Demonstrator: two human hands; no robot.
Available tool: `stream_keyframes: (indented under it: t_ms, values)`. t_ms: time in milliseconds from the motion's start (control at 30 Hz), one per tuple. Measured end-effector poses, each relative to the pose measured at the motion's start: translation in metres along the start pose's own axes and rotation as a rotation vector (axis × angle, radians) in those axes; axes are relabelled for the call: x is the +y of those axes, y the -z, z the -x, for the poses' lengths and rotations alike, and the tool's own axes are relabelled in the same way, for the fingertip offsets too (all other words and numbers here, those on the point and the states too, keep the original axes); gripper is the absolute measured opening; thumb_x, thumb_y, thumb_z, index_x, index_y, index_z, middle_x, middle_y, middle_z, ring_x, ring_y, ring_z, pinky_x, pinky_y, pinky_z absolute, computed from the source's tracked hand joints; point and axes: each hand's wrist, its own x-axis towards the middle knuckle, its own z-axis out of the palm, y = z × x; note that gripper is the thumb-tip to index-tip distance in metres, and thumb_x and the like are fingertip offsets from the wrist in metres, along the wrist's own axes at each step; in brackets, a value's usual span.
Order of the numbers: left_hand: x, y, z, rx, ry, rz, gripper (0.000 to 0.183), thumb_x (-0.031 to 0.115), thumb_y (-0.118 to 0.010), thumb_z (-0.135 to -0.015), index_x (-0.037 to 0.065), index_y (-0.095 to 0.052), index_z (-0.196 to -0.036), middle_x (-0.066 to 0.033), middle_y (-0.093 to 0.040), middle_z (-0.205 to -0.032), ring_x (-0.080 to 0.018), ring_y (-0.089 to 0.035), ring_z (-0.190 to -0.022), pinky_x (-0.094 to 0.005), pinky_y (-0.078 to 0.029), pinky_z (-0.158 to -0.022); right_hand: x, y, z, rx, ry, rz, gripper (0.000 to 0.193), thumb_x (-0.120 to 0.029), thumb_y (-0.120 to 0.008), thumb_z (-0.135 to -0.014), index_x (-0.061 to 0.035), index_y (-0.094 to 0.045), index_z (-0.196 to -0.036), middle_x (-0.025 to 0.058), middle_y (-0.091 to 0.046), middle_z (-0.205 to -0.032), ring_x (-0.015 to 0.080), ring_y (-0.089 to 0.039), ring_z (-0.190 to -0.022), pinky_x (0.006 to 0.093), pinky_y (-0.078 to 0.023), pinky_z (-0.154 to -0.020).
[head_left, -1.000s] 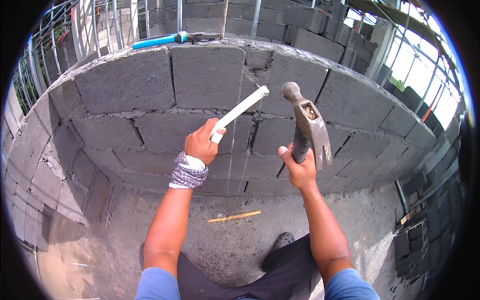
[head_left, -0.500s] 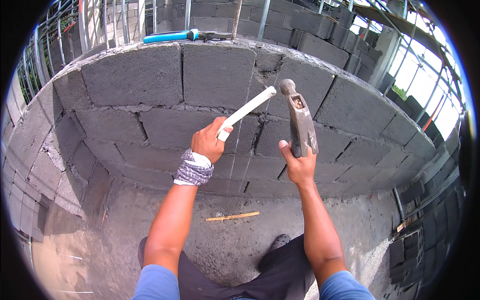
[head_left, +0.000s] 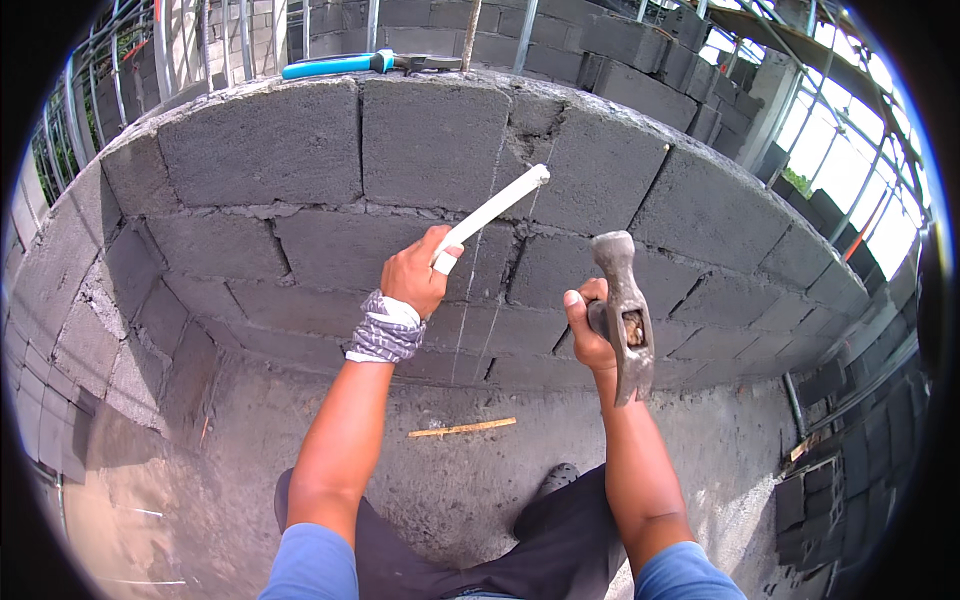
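Note:
My left hand (head_left: 414,274), with a grey-and-white cloth band (head_left: 386,328) around its wrist, is closed around a white rod (head_left: 492,213). The rod slants up to the right, its rough, blunt end in front of the block wall (head_left: 435,145); whether it touches the wall I cannot tell. My right hand (head_left: 592,328) grips a claw hammer (head_left: 627,320) by the handle, which its head mostly hides. The hammer is drawn back from the rod, claw toward my forearm. Two thin pale lines run down the wall behind the rod, below a chipped hollow in the top course.
Blue-handled pincers (head_left: 372,64) lie on the wall's top edge, beside upright metal bars (head_left: 525,38). A thin wooden strip (head_left: 462,428) is on the concrete floor (head_left: 330,450) near my feet. Stacked blocks (head_left: 812,505) stand at the right, scaffolding beyond.
The hammer has swung back and down toward my right forearm, its head turning over. My left hand and the white rod have hardly moved.

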Motion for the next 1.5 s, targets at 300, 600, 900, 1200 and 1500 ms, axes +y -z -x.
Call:
stream_keyframes:
  t_ms: [300, 600, 900, 1200, 1500]
  values:
    - [0.006, 0.004, -0.001, 0.015, 0.025, -0.031, 0.027, 0.039, -0.058, -0.109, 0.019, -0.063, -0.127, -0.0185, -0.076, -0.099, -0.048, -0.072, -0.09, -0.055, -0.055, -0.073, 0.0, -0.013, 0.001, -0.013, -0.191, 0.01, 0.034, -0.028, -0.078, -0.092, 0.004, -0.066, -0.088, 0.0107, -0.06, -0.066, 0.0147, -0.054, -0.064, 0.0377, -0.048, -0.063]
    - [0.008, 0.006, -0.006, 0.032, 0.017, -0.081, 0.03, 0.035, -0.059, -0.109, 0.015, -0.064, -0.13, -0.0182, -0.075, -0.102, -0.0474, -0.071, -0.092, -0.0539, -0.054, -0.075, -0.001, -0.02, -0.007, -0.145, -0.552, 0.067, 0.044, -0.036, -0.077, -0.094, 0.0011, -0.06, -0.077, 0.0049, -0.053, -0.061, 0.0133, -0.047, -0.06, 0.0383, -0.041, -0.058]
    - [0.029, 0.066, -0.033, 0.129, -0.196, -0.403, 0.025, 0.031, -0.07, -0.1, 0.014, -0.074, -0.118, -0.0086, -0.073, -0.089, -0.0348, -0.072, -0.077, -0.0459, -0.054, -0.066, -0.052, 0.036, 0.02, -0.276, -0.35, -0.022, 0.037, -0.034, -0.08, -0.094, -0.0009, -0.067, -0.087, 0.0024, -0.055, -0.061, 0.0128, -0.05, -0.059, 0.0349, -0.044, -0.058]
    - [0.077, 0.152, -0.149, -0.262, -0.561, -0.763, 0.021, 0.03, -0.065, -0.103, 0.014, -0.073, -0.116, -0.0102, -0.077, -0.095, -0.036, -0.074, -0.084, -0.0458, -0.058, -0.07, -0.025, 0.026, 0.08, -0.531, -0.488, 0.128, 0.04, -0.042, -0.08, -0.094, -0.0038, -0.069, -0.087, 0.0122, -0.061, -0.057, 0.0255, -0.066, -0.054, 0.0422, -0.049, -0.057]
    - [0.097, 0.162, -0.169, -0.32, -0.869, -0.92, 0.032, 0.04, -0.065, -0.104, 0.012, -0.069, -0.118, -0.0094, -0.069, -0.084, -0.031, -0.071, -0.071, -0.0427, -0.055, -0.061, -0.027, 0.038, 0.079, -1.017, -0.128, 0.325, 0.027, -0.026, -0.078, -0.083, -0.0064, -0.065, -0.097, 0.0156, -0.074, -0.084, 0.0412, -0.074, -0.084, 0.0555, -0.055, -0.07]
